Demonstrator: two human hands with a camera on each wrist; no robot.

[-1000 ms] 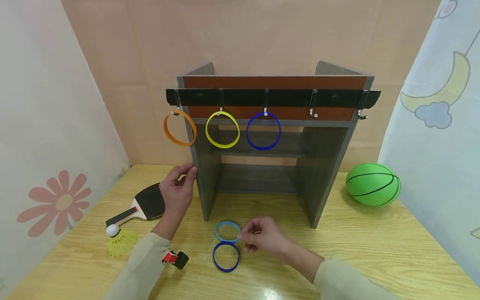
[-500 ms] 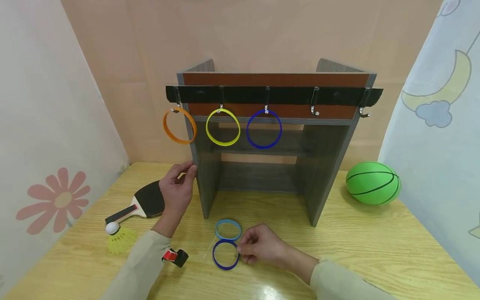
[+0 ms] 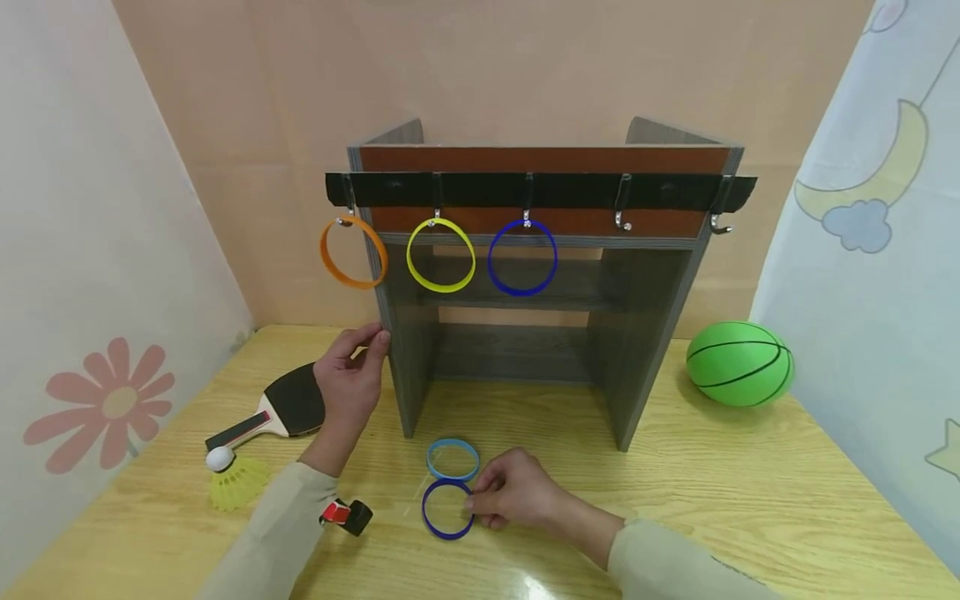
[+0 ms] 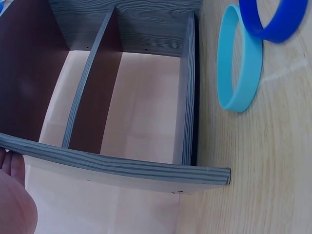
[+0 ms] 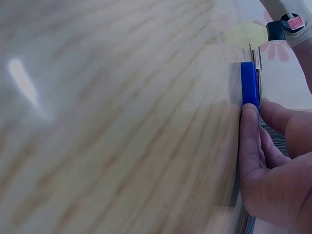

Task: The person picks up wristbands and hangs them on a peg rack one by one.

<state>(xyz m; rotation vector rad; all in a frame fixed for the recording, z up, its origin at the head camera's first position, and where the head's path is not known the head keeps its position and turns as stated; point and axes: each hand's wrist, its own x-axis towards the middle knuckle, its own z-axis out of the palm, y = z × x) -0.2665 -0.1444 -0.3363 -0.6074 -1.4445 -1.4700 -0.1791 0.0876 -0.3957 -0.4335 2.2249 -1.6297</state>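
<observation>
My right hand (image 3: pixel 517 492) pinches the right side of a dark blue silicone wristband (image 3: pixel 425 517) on the table. In the right wrist view, thumb and fingers meet at the end of this blue band (image 5: pixel 249 80). Directly beyond it lies a light blue wristband (image 3: pixel 453 442). My left hand (image 3: pixel 351 379) grips the left side panel of a grey wooden shelf (image 3: pixel 401 367) at its edge; the left wrist view catches only part of that hand. Across the shelf's front, a black hook rail (image 3: pixel 480 190) carries an orange band (image 3: pixel 324 258), a yellow band (image 3: pixel 474 258) and another dark blue band (image 3: pixel 555 258).
Two hooks at the rail's right end, including the outermost hook (image 3: pixel 720 225), carry no band. A green ball (image 3: pixel 738 364) sits right of the shelf. To the left lie a table tennis paddle (image 3: pixel 294 400) and a yellow shuttlecock (image 3: pixel 238 483).
My right hand has come nearer, from beside the light blue wristband to the dark blue one, and its fingers have closed on that rim. The left hand stays at the shelf panel.
</observation>
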